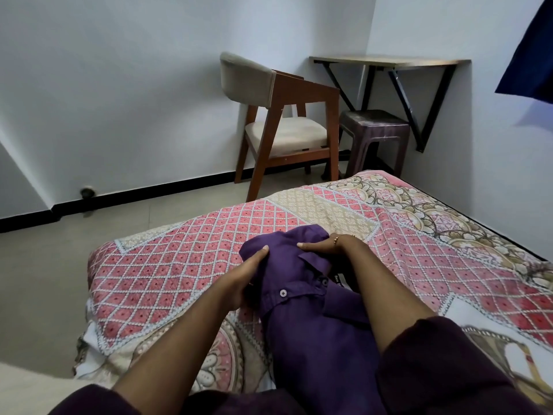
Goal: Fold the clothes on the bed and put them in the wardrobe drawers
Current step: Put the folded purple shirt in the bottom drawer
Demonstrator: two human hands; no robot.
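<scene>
A purple button shirt (302, 295) lies bunched lengthwise on the bed (167, 265), which has a pink and beige patterned cover. My left hand (248, 274) grips the shirt's left side, thumb on top of the cloth. My right hand (326, 245) holds the shirt's far right part near the collar, thumb laid across the fabric; it wears a ring. The collar label shows between my arms. No wardrobe or drawers are in view.
A wooden chair (284, 127) with a cream seat stands by the wall beyond the bed. A dark plastic stool (374, 133) sits under a wall-mounted shelf (389, 62). Dark blue cloth (532, 55) hangs at the upper right. Tiled floor (74, 250) lies left of the bed.
</scene>
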